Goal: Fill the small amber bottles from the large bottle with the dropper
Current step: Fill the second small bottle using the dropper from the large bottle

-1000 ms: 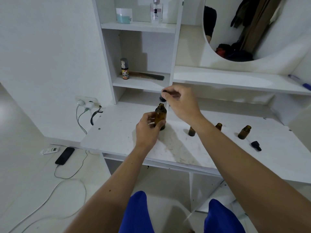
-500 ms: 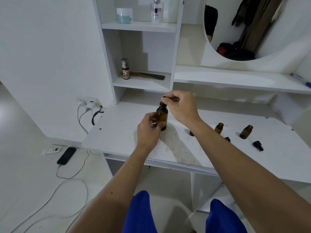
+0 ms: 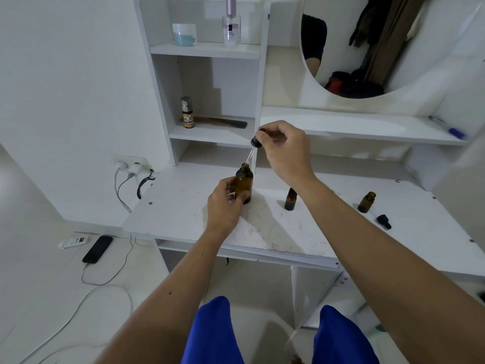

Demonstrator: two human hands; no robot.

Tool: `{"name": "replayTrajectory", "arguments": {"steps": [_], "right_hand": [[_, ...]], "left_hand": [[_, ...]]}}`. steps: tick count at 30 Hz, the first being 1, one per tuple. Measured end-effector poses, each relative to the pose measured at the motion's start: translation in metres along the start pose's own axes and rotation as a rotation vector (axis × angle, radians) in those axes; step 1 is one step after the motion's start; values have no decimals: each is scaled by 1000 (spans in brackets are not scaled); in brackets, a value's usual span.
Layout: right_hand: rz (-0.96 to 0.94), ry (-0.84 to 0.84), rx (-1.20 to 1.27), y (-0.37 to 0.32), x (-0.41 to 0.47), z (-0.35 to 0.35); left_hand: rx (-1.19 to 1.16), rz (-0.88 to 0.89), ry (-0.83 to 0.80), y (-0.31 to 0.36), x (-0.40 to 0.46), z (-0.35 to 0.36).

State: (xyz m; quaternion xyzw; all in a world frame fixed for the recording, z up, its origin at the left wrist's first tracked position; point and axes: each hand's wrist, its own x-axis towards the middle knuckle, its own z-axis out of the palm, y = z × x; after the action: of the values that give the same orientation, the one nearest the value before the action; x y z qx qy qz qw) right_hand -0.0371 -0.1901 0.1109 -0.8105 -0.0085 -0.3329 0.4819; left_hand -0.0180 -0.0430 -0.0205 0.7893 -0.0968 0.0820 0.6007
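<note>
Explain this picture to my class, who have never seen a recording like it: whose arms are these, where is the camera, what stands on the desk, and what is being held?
There is no machine here: the arms belong to a person wearing a camera on the head, looking forward and down. The left hand grips the large amber bottle, which stands on the white desk. The right hand pinches the dropper, its glass tip just above the bottle's open mouth. Two small amber bottles stand uncapped to the right, with a loose black cap beside the far one.
</note>
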Motion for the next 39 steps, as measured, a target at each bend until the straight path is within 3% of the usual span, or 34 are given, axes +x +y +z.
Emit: {"name": "replayTrajectory", "arguments": {"steps": [10,20,32,39], "right_hand": [[-12,91,47,-14,-2,-27],[46,181,82,11,-27,-104],[139,241,-67,59,-55,-179],[154,215,-43,71,-54,-177]], "left_hand": [[52,-17,-9,6,-7,0],[-28,-32,211,22,-55,34],[59,76,-252,59,-84,134],[180,56,-308,60,-65,163]]}}
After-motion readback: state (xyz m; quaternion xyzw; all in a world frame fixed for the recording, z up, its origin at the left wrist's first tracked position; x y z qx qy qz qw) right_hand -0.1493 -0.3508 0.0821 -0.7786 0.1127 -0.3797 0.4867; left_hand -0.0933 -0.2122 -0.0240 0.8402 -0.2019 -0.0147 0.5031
